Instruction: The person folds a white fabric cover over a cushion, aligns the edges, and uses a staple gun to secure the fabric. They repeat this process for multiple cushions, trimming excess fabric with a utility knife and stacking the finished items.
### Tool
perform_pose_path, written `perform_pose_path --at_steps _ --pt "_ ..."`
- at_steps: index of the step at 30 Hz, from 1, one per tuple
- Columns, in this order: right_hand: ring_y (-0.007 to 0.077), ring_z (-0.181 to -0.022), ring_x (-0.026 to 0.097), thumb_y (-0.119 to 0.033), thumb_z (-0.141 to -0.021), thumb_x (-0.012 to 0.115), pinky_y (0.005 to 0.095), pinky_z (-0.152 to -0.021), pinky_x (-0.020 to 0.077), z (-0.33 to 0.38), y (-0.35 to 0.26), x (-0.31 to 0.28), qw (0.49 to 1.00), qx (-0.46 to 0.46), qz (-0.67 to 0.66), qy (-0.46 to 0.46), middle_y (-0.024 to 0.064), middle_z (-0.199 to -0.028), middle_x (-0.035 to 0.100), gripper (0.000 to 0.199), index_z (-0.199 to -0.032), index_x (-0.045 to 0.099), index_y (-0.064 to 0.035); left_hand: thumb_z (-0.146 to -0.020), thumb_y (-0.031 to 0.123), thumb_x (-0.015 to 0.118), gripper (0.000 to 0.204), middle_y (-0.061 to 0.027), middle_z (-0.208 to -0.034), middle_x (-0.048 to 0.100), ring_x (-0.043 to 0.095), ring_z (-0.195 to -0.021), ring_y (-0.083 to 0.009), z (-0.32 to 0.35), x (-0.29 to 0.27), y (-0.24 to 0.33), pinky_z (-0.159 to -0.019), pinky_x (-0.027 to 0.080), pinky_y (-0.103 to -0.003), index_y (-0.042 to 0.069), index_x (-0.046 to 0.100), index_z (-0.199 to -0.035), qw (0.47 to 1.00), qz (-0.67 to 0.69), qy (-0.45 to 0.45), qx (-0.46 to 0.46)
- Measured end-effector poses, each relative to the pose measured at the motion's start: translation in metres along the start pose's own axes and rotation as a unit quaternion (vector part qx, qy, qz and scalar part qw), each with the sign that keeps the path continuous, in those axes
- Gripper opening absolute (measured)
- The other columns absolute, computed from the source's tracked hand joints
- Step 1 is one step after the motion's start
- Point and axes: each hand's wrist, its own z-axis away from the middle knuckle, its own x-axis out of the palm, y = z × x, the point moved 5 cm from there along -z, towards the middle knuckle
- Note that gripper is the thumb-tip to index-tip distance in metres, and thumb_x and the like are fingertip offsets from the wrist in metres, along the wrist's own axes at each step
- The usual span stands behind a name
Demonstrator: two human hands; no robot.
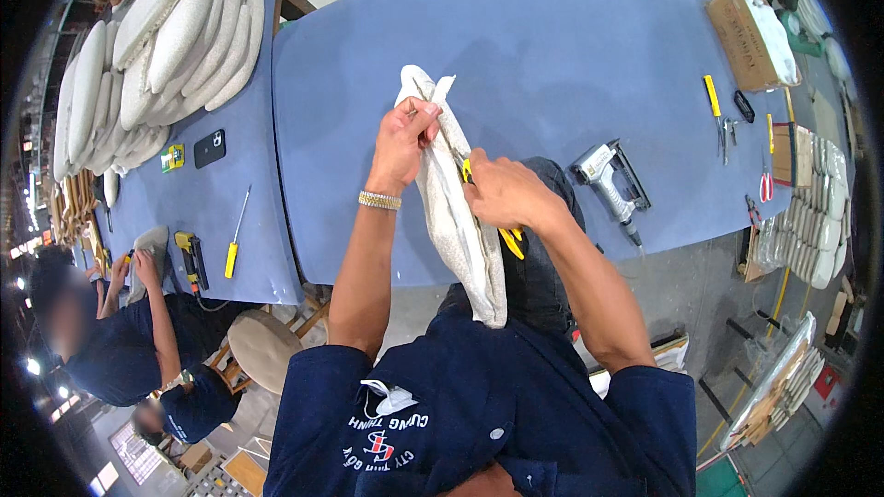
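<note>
A long pad covered in off-white fabric [449, 221] stands on its edge between my hands, its lower end against my lap. My left hand [405, 141], with a bracelet at the wrist, pinches the fabric edge near the pad's far end. A loose white flap [444, 87] sticks up beside those fingers. My right hand [516, 191] is closed around a yellow-handled hand tool [512, 241] and rests against the pad's right side. The tool's working end is hidden, so its exact kind does not show.
A silver staple gun [608, 179] lies to the right on the blue table [368, 28]. Farther right are a yellow screwdriver [713, 97] and a cardboard box [744, 41]. Stacked pads [184, 46] stand at left; below them a co-worker [129, 331] handles another pad.
</note>
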Motion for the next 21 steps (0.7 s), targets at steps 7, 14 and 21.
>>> perform_pose_path --at_steps 7,14,21 --pt "0.0514 -0.097 0.069 -0.018 -0.090 0.057 0.0563 -0.089 0.0537 0.002 0.007 0.009 1.000 0.000 -0.017 -0.022 0.0357 -0.100 0.069 0.041 -0.116 0.052 0.0136 -0.099 0.016 0.068 0.012 0.0023 -0.071 0.056 0.046 -0.064 -0.0066 -0.004 -0.005 0.001 -0.062 0.033 -0.024 0.007 0.064 -0.092 0.999 0.010 -0.028 -0.025" --pt "0.0503 -0.096 0.069 -0.020 -0.094 0.054 0.0561 -0.086 0.0543 0.023 0.007 0.020 0.999 -0.010 -0.021 -0.042 0.0354 -0.098 0.069 0.041 -0.117 0.049 0.0132 -0.098 0.012 0.068 0.010 0.0026 -0.071 0.054 0.046 -0.066 -0.0074 -0.006 -0.011 -0.002 -0.063 0.033 -0.023 0.004 0.064 -0.093 0.998 0.050 -0.022 -0.044" --pt "0.0548 -0.085 0.067 -0.021 -0.096 0.054 0.0602 -0.081 0.0515 0.077 0.022 0.068 0.997 0.007 -0.062 -0.034 0.0359 -0.087 0.067 0.037 -0.112 0.046 0.0111 -0.100 0.010 0.065 0.010 0.0031 -0.072 0.050 0.044 -0.066 -0.0082 -0.006 -0.016 -0.006 -0.066 0.036 -0.023 0.003 0.064 -0.093 0.988 0.154 -0.023 -0.020"
